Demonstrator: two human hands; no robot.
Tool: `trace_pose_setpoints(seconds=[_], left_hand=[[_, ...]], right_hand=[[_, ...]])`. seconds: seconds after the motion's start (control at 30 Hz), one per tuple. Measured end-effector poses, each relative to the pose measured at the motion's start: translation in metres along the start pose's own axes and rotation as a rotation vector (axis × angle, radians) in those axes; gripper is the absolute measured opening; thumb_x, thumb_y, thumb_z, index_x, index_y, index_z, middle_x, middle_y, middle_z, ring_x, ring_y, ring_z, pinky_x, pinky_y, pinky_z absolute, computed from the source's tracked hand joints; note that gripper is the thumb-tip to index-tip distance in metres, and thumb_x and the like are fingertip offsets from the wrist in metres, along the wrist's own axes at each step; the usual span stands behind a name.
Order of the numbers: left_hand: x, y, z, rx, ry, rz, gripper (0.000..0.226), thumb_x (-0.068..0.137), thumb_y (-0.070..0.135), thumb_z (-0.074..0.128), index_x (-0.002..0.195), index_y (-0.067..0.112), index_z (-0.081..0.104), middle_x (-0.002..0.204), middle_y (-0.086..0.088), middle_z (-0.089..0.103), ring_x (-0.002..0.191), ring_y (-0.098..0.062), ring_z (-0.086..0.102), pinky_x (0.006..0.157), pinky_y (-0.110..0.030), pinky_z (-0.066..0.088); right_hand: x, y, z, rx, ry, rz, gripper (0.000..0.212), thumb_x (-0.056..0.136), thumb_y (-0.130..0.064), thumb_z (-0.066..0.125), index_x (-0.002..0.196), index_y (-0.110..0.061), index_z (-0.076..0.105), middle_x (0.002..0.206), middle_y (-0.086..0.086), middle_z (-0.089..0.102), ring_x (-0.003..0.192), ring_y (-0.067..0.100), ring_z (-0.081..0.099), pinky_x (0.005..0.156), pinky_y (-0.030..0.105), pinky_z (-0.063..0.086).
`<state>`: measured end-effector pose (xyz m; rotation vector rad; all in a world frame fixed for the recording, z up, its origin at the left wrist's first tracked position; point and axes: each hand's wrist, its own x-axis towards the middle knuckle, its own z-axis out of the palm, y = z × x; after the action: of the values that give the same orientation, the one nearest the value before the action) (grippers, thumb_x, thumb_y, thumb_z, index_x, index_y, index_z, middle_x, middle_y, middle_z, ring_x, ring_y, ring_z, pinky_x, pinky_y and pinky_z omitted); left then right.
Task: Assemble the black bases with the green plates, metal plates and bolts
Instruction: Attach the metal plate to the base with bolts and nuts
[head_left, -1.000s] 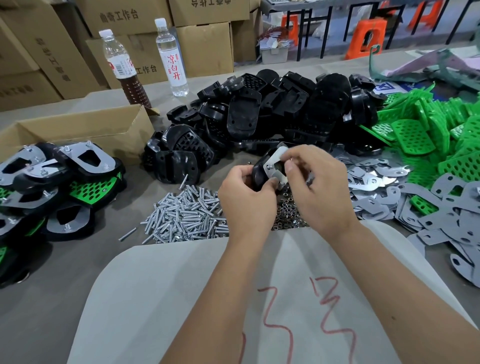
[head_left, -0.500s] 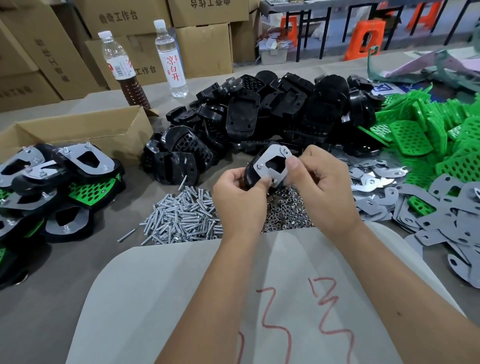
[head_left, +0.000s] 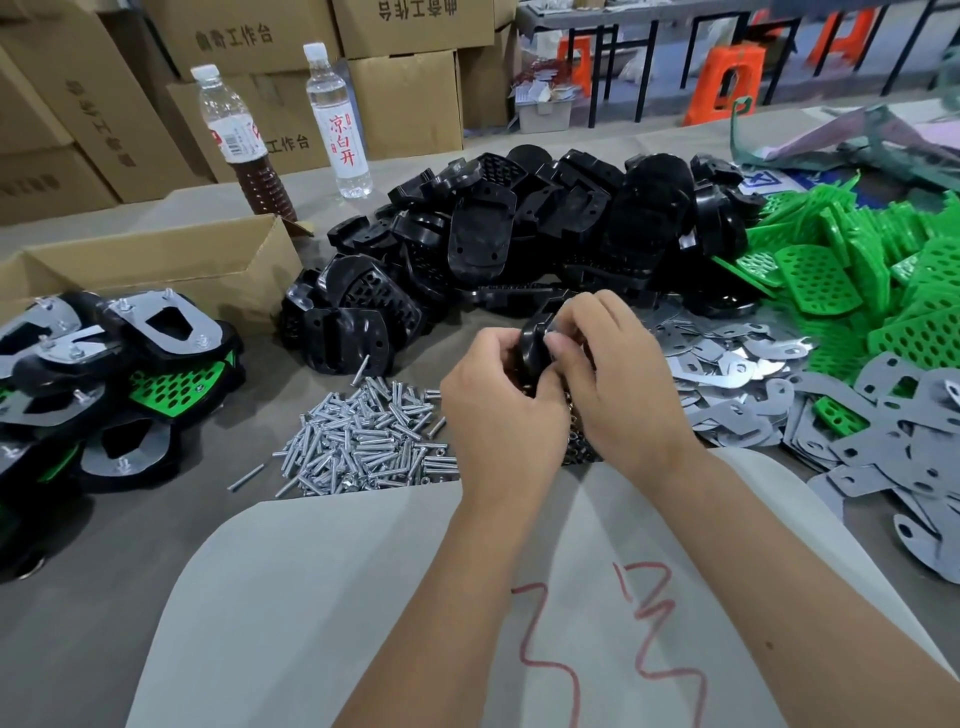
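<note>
Both hands hold one black base (head_left: 531, 347) above the table, just past a small heap of nuts (head_left: 581, 451). My left hand (head_left: 498, 410) grips its lower left side. My right hand (head_left: 618, 379) curls over its top and right side, fingertips pinching at the upper edge. The metal plate on it is hidden now. A pile of silver bolts (head_left: 363, 441) lies left of the hands. Loose black bases (head_left: 519, 239) are heaped behind, green plates (head_left: 852, 270) at the right, metal plates (head_left: 737, 374) right of the hands.
Finished assemblies (head_left: 119, 374) lie stacked at the left beside an open cardboard box (head_left: 156, 270). Two bottles (head_left: 337, 119) stand behind, with cartons beyond. Grey plates (head_left: 909, 457) spread at the far right. A white sheet with red marks (head_left: 519, 597) lies under my forearms.
The base has been turned in my hands, so the metal plate that faced me is now out of sight. Both hands have closed tighter round it.
</note>
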<state>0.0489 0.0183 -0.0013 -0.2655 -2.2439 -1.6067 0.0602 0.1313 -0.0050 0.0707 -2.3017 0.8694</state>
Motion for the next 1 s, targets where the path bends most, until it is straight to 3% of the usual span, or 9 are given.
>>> trace_pose_setpoints(seconds=[0.13,0.33,0.5,0.6,0.73,0.83,0.93,1.0], left_hand=[[-0.0004,-0.0001,-0.0005,-0.015,0.003,0.030,0.016,0.084,0.020,0.080,0.093,0.020,0.067,0.078,0.010,0.070,0.076,-0.013,0.068,0.072,-0.039,0.056],[-0.0036,0.0029,0.0000,0.014,0.032,0.119,0.016,0.084,0.014,0.079,0.096,0.014,0.068,0.083,0.007,0.070,0.079,-0.015,0.065,0.075,-0.035,0.052],[-0.0082,0.0071,0.0036,0.039,0.015,0.187,0.021,0.083,0.010,0.080,0.101,0.010,0.070,0.089,0.006,0.072,0.083,-0.014,0.064,0.079,-0.032,0.051],[-0.0071,0.0058,0.0034,0.041,0.028,0.162,0.021,0.083,0.009,0.080,0.101,0.011,0.070,0.090,0.005,0.073,0.084,-0.015,0.065,0.081,-0.034,0.051],[-0.0049,0.0037,0.0018,0.027,0.057,0.107,0.018,0.084,0.011,0.078,0.100,0.011,0.070,0.089,0.003,0.073,0.084,-0.018,0.067,0.080,-0.037,0.053],[-0.0055,0.0037,0.0026,0.043,0.047,0.114,0.018,0.085,0.011,0.077,0.101,0.010,0.070,0.089,0.002,0.072,0.085,-0.020,0.067,0.079,-0.037,0.052],[-0.0054,0.0042,0.0038,0.025,0.033,0.110,0.016,0.085,0.012,0.078,0.099,0.012,0.070,0.088,0.005,0.072,0.085,-0.020,0.067,0.079,-0.038,0.052],[-0.0036,0.0033,0.0035,0.014,0.045,0.094,0.014,0.086,0.013,0.078,0.097,0.013,0.070,0.085,0.005,0.072,0.083,-0.018,0.067,0.078,-0.038,0.053]], right_hand=[[0.0002,0.0030,-0.0043,0.069,0.006,-0.045,0.011,0.103,-0.014,0.052,0.092,-0.012,0.054,0.096,-0.003,0.048,0.083,0.015,0.048,0.072,0.029,0.042],[-0.0010,0.0009,-0.0025,-0.019,0.019,-0.038,0.021,0.108,-0.013,0.045,0.090,-0.006,0.053,0.099,0.002,0.045,0.080,0.019,0.046,0.068,0.038,0.043],[0.0000,-0.0061,-0.0032,0.037,0.150,0.089,0.041,0.109,-0.012,0.046,0.068,-0.014,0.045,0.081,-0.001,0.043,0.070,0.010,0.038,0.065,0.018,0.031],[-0.0002,-0.0056,-0.0044,0.034,0.109,0.130,0.045,0.111,-0.021,0.045,0.067,-0.019,0.039,0.072,-0.006,0.040,0.065,0.011,0.041,0.063,0.026,0.028],[-0.0014,-0.0050,-0.0022,0.000,0.009,0.072,0.021,0.109,-0.020,0.040,0.090,-0.014,0.047,0.093,-0.001,0.048,0.078,0.016,0.044,0.070,0.036,0.038],[0.0002,-0.0045,0.0018,-0.045,0.040,0.040,0.026,0.109,-0.018,0.040,0.088,-0.008,0.051,0.093,0.004,0.046,0.075,0.020,0.044,0.068,0.042,0.042],[0.0016,-0.0028,0.0013,-0.058,0.109,0.059,0.031,0.108,-0.018,0.046,0.077,-0.011,0.047,0.083,0.000,0.044,0.070,0.018,0.041,0.063,0.039,0.037],[0.0009,-0.0031,0.0003,-0.052,0.090,0.048,0.028,0.108,-0.019,0.047,0.080,-0.019,0.044,0.084,-0.004,0.045,0.074,0.015,0.042,0.067,0.034,0.035]])
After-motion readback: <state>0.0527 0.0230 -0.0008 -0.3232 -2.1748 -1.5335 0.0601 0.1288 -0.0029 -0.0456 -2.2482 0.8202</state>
